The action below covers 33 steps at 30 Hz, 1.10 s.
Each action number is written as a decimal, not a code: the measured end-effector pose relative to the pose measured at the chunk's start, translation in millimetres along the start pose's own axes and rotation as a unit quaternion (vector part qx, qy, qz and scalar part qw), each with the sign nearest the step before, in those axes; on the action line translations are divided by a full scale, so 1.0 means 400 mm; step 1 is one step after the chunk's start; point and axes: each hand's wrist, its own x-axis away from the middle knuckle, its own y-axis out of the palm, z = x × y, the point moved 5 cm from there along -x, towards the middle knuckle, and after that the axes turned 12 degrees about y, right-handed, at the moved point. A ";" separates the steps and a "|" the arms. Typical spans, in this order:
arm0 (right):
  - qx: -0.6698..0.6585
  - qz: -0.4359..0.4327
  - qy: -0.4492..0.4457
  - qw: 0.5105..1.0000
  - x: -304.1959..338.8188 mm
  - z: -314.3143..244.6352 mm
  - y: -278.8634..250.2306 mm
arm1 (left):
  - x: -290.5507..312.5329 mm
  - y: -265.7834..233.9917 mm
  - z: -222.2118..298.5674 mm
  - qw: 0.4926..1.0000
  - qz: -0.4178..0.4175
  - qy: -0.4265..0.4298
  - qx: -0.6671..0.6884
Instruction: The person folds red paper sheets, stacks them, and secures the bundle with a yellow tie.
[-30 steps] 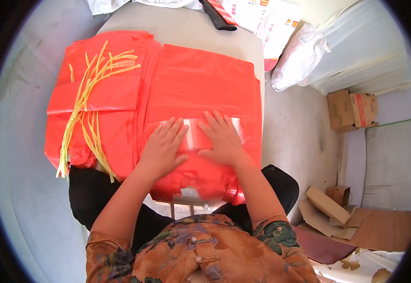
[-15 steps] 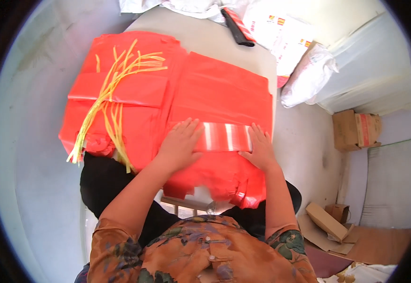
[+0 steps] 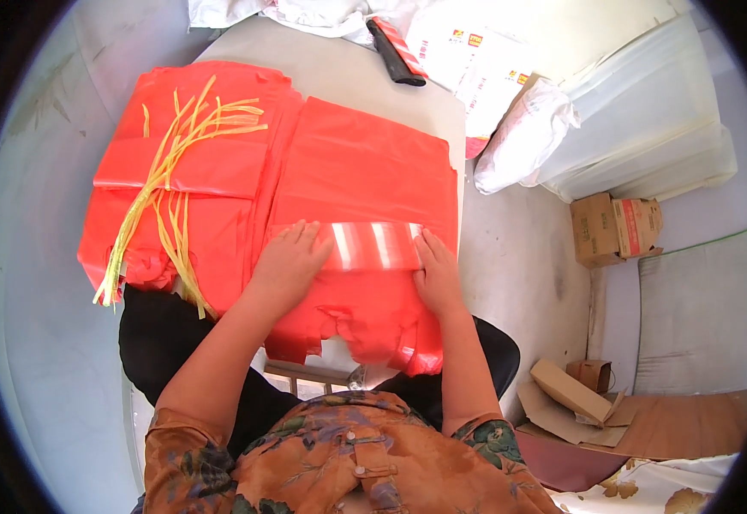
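Observation:
A stack of red plastic bags (image 3: 365,163) lies flat on the table in front of me. Across its near part runs a folded red plastic strip (image 3: 378,246) with shiny, pale bands. My left hand (image 3: 292,261) rests palm down on the strip's left end, fingers stretched out. At the right end my right hand (image 3: 436,270) lies against the strip with fingers extended and thumb apart. Below the hands, the bags' near edge hangs crumpled. Beside them, to the left, a second red stack (image 3: 189,158) carries a loose bundle of yellow plastic ties (image 3: 164,167).
The pale tabletop (image 3: 322,64) shows beyond the stacks, with a black-and-red packet (image 3: 397,51) at its far edge. White sacks (image 3: 528,137) stand at the far right. Cardboard boxes (image 3: 596,230) and flattened cardboard (image 3: 570,394) lie on the floor to the right.
The whole scene has shifted left in the picture as my head turned. Both hands remain at the two ends of the folded strip.

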 end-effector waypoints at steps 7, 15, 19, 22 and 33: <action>-0.090 0.063 0.030 0.993 -0.047 0.067 -0.077 | -0.006 -0.073 -0.023 0.996 0.056 -0.024 0.068; -0.592 0.046 0.237 0.769 -0.173 0.064 -0.120 | 0.021 -0.001 -0.040 0.627 -0.012 -0.214 0.749; -0.453 -0.071 0.335 0.823 -0.182 0.087 -0.029 | 0.024 0.024 -0.034 0.643 -0.028 -0.223 0.732; -0.511 -0.028 0.302 0.805 -0.224 0.021 -0.053 | 0.044 -0.026 -0.036 0.646 -0.007 -0.233 0.727; -0.273 -0.025 -0.100 0.957 -0.164 -0.290 0.078 | 0.066 -0.058 -0.057 0.921 -0.024 -0.156 0.355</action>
